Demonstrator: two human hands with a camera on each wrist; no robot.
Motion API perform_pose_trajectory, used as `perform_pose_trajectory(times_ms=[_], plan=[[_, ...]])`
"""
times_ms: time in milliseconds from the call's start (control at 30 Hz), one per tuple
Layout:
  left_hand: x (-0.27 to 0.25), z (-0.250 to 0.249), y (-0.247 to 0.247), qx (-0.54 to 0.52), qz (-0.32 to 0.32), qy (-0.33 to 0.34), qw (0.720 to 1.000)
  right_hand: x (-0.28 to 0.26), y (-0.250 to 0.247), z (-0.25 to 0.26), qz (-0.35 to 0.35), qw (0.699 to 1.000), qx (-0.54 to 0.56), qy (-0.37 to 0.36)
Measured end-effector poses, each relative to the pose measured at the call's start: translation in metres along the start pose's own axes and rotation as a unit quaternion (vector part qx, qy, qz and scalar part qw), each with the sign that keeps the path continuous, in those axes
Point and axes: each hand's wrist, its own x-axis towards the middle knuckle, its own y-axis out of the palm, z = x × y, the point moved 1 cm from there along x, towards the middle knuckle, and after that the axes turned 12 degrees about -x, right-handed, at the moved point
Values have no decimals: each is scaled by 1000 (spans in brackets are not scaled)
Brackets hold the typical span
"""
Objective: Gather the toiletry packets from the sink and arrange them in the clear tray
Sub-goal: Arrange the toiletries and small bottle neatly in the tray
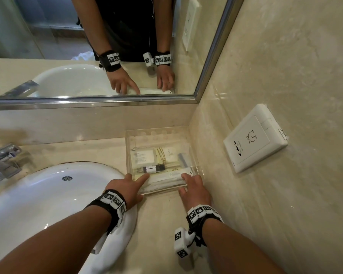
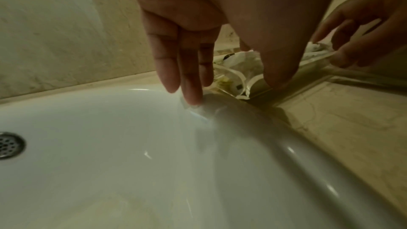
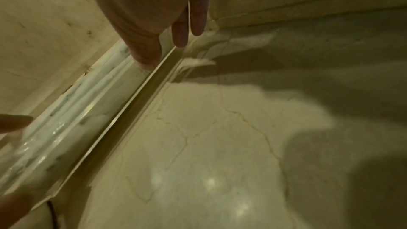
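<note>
Beige marbled worktop (image 1: 162,220), veined and glossy, running into a corner of matching stone wall. White sink (image 1: 48,198) sunk in on the left, drain (image 1: 67,178) at the back, chrome tap (image 1: 3,161) beside it. Mirror (image 1: 87,46) along the back wall, white socket plate (image 1: 254,138) on the right wall. Clear tray (image 1: 194,155) tucked into that corner, on the worktop just right of the sink. Inside: flat white packets (image 1: 143,157) toward the back, a small dark-labelled tube (image 1: 153,168) in the middle, a long white packet (image 1: 166,179) lying along the near wall. Left hand (image 1: 128,191) at the tray's near-left corner, fingers (image 1: 143,179) straight, forefinger laid on the long packet. Right hand (image 1: 196,189) at the near-right corner, fingers (image 1: 187,177) straight and together over the same packet, thumb outside the near wall. Nothing pinched.
</note>
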Motion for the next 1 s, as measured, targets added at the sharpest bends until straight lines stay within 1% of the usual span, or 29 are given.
perform_pose_trajectory(times_ms=[133,367,533,633,867,1000], plan=[[-2,2,-1,1,9,10,1000,6,0,4,-4,1000,-9,-5],[4,6,0,16,4,4,1000,11,1,11,-20,1000,-12,-10],[4,6,-1,29,-23,25,999,13,2,12,-26,1000,-15,-11],[2,2,-5,35,-16,38,999,14,3,13,-24,1000,-9,-8],[4,1,-8,67,-6,26,997,13,4,13,-35,999,26,-3],[5,1,-12,77,-16,12,997,16,3,16,-48,998,43,-2]])
